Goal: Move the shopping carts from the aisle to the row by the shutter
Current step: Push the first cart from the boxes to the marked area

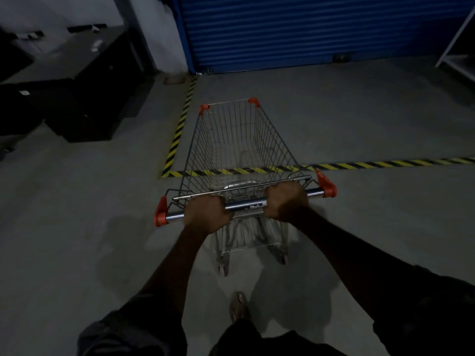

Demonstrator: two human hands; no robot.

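**Item:** one shopping cart [239,150], wire basket, empty, orange caps at the corners.

**Location:** it stood on the grey floor [359,227] astride the striped tape [385,164]. The nose was inside the marked bay and the rear wheels were on your side. It pointed at the blue shutter [308,32], which lay well apart ahead.

**Hands:** your left hand [208,213] gripped the handle bar [244,206] left of centre, and your right hand [286,201] gripped it right of centre. The fingers of both were curled over the bar and pressed together, knuckles up (the fingertips were hidden beneath it).

**Surroundings:** black cabinets [90,86] stood to the left, beyond the tape that ran toward the shutter. A white shelf frame [457,34] stood at the far right. One foot [239,307] was just behind the rear wheels.

**Row:** no other cart showed, so I could not tell where the row began.

**Hazards, as judged:**
- A hard shove would likely have run the nose into the shutter.
- A drift left would have carried the cart over the side tape toward the cabinets.
- A long stride could have put your foot under the rear wheels or lower frame.
- The light was dim, so a flaw in the floor might have gone unseen and jarred a wheel.
- With no row in sight, you might have parked the cart out of line.
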